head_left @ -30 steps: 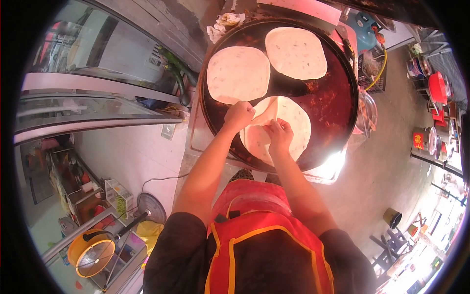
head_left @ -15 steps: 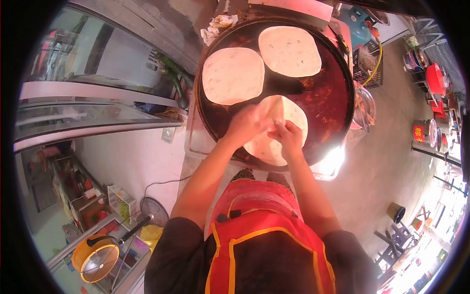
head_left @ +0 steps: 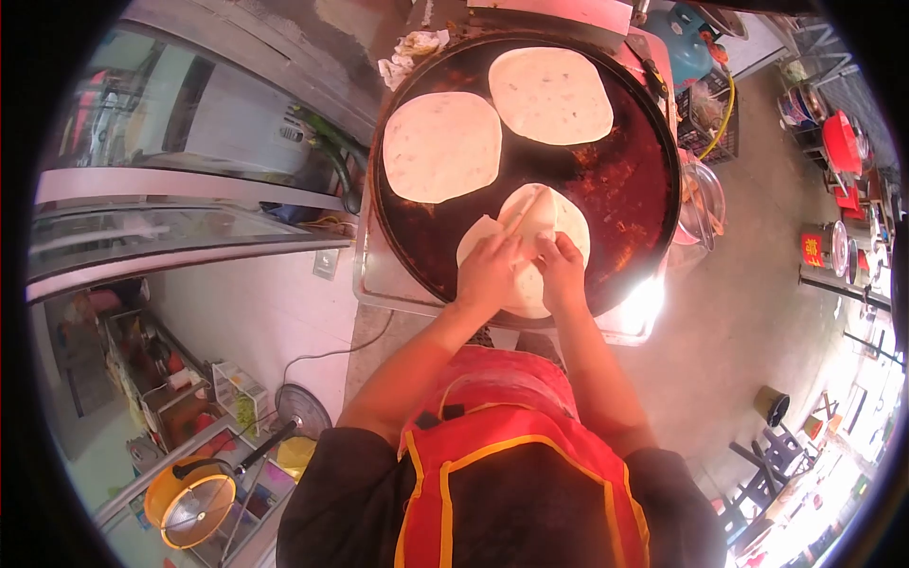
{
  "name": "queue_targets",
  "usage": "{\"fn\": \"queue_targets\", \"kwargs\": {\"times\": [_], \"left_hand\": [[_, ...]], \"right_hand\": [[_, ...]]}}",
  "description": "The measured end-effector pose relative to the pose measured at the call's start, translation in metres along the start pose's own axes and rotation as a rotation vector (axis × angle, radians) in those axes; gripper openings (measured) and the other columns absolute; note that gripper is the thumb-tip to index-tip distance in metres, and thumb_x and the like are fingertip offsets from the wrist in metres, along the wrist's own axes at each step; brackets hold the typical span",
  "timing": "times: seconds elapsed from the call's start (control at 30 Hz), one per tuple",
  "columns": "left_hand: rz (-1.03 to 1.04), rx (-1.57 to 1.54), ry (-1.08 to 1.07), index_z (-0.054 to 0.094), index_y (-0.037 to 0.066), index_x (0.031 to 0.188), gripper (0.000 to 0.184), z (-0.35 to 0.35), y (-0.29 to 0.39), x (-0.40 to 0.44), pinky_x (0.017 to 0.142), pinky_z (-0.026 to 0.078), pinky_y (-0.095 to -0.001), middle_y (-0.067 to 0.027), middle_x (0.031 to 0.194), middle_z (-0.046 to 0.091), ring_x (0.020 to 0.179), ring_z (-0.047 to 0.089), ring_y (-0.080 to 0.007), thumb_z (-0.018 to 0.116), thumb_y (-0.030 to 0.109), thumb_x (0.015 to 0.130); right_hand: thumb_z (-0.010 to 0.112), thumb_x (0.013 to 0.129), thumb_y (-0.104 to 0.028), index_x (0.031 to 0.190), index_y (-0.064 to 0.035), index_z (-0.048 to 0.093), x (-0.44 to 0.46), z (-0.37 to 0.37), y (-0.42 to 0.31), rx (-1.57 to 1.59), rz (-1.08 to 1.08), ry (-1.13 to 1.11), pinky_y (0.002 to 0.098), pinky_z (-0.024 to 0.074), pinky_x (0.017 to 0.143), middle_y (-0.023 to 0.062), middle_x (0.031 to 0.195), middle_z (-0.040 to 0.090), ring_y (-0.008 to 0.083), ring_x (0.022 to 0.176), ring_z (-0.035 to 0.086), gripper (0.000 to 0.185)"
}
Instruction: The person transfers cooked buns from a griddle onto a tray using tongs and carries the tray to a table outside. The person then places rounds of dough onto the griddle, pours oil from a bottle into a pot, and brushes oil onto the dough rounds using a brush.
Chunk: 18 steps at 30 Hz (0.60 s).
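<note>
On the large round black griddle [head_left: 615, 218] lie two flat pale flatbreads, one at the back left [head_left: 442, 147] and one at the back right [head_left: 552, 97]. A third flatbread [head_left: 568, 220] lies at the near side, under both hands, with part of it lifted into a fold. My left hand [head_left: 486, 276] is closed on its left part, fingers pointing up the fold. My right hand [head_left: 562, 267] pinches it near the middle, thumb and fingers together. The fingertips partly hide what they grip.
Crumpled paper [head_left: 421, 44] sits at the griddle's back left edge. A dark-handled tool [head_left: 653, 78] rests at its right rim. Beyond are a blue gas cylinder [head_left: 684, 43], a black crate [head_left: 710, 118] and a clear bowl [head_left: 701, 199]. A glass-panelled frame [head_left: 189, 237] stands left.
My left hand has come down and closer in onto the near flatbread, and a fold now stands higher there. My right hand stays pinched on it. The view has shifted slightly.
</note>
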<state>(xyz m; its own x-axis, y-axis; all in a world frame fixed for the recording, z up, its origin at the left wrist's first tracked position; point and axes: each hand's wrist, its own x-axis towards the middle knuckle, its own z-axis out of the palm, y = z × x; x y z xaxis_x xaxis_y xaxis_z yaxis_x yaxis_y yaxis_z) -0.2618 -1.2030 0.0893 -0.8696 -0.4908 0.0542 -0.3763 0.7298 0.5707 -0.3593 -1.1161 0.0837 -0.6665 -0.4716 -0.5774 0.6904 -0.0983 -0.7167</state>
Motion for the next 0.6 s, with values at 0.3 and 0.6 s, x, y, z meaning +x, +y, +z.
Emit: {"fn": "queue_targets", "kwargs": {"times": [0.3,0.6], "left_hand": [[-0.059,-0.038,0.087,0.062,0.008,0.097,0.020,-0.010,-0.033,0.024,0.082,0.045,-0.0394,-0.0101,0.096,0.060,0.095,0.054,-0.0291,0.059,0.010,0.078],[0.219,0.169,-0.063,0.056,0.004,0.093,0.014,-0.020,-0.028,0.019,0.078,0.045,-0.0404,-0.0127,0.092,0.060,0.089,0.056,-0.0305,0.051,0.013,0.083]], "right_hand": [[0.060,0.083,-0.003,0.101,0.0004,0.057,-0.011,-0.030,0.005,0.045,0.086,0.067,0.0280,0.0506,0.067,0.0076,0.093,0.061,0.0168,0.081,0.061,0.019],[0.058,0.084,-0.004,0.100,-0.0008,0.058,-0.015,-0.030,-0.002,0.034,0.030,0.018,0.0272,0.0507,0.067,0.0060,0.091,0.062,0.0143,0.079,0.061,0.017]]}}
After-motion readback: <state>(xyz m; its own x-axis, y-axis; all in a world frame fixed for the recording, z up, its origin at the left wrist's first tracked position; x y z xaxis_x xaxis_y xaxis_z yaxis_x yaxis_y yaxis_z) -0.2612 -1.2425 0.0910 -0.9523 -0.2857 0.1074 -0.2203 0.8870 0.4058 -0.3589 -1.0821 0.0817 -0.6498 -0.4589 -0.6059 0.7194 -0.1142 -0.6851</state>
